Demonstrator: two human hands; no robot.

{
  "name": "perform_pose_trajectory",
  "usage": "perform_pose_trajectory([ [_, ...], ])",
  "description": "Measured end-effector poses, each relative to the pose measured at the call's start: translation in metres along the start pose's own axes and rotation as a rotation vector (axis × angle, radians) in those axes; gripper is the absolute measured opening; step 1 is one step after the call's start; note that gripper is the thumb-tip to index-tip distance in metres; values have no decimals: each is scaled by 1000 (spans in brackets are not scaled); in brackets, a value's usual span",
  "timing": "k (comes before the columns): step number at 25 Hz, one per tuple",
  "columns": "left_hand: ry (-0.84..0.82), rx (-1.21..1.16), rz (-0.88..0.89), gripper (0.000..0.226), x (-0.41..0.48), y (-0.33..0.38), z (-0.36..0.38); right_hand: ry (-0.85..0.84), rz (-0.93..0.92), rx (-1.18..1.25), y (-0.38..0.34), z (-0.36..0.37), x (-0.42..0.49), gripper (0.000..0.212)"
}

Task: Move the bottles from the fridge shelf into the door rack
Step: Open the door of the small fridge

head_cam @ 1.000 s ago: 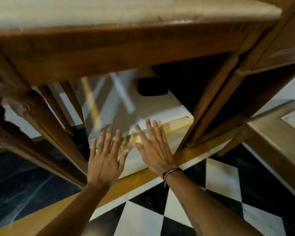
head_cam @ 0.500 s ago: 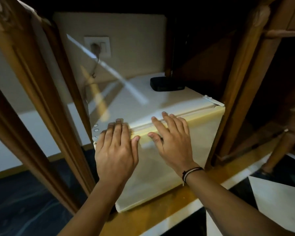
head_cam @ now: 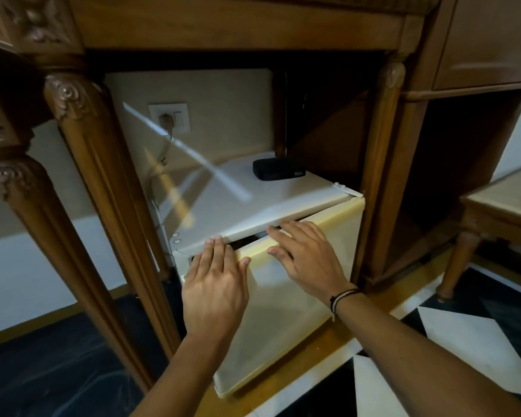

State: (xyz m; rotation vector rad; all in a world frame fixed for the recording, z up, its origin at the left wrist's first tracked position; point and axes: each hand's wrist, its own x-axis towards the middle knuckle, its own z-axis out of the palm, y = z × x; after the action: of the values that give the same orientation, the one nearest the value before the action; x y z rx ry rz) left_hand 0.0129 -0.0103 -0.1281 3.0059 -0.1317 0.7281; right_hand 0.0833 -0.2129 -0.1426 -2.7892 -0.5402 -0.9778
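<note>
A small white fridge [head_cam: 238,206] stands under a wooden desk. Its cream door [head_cam: 283,326] is ajar, with a dark gap [head_cam: 247,240] along the top edge. My left hand [head_cam: 215,291] lies over the door's top left corner, fingertips at the gap. My right hand [head_cam: 309,260] holds the top edge further right, fingers curled into the gap. The inside of the fridge is hidden, and no bottles or door rack show.
A black box [head_cam: 278,169] sits on the fridge top at the back. A wall socket [head_cam: 169,117] with a plugged cable is behind. Carved desk legs [head_cam: 103,191] flank the fridge on the left, a wooden post [head_cam: 382,176] on the right. A low side table [head_cam: 500,212] stands right.
My view dropped from the desk top to the fridge front. Both hands went from the air onto the door's top edge, and the door has come open a crack.
</note>
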Motion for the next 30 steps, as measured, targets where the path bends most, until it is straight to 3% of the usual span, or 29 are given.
perform_pose_trajectory([
  [3,83,-166,-25,69,-27,7,-16,-63,-57,60,21,-16,-22,54],
  [6,55,-267,-40,74,-14,-18,-29,-109,-66,130,38,-33,-41,54],
  [13,9,-31,174,72,44,-52,14,-225,110,334,66,-101,-76,59],
  [18,-15,12,204,76,77,-66,23,-486,258,285,87,-149,-89,65],
  [22,-72,-30,154,72,91,-61,20,-672,303,232,109,-178,-102,54],
  [25,-18,10,115,71,88,-67,16,-672,314,124,130,-185,-111,44],
  [27,52,102,124,72,85,-71,18,-611,329,42,141,-185,-121,45],
  [30,24,115,113,65,75,-70,20,-518,365,-59,154,-184,-132,51],
])
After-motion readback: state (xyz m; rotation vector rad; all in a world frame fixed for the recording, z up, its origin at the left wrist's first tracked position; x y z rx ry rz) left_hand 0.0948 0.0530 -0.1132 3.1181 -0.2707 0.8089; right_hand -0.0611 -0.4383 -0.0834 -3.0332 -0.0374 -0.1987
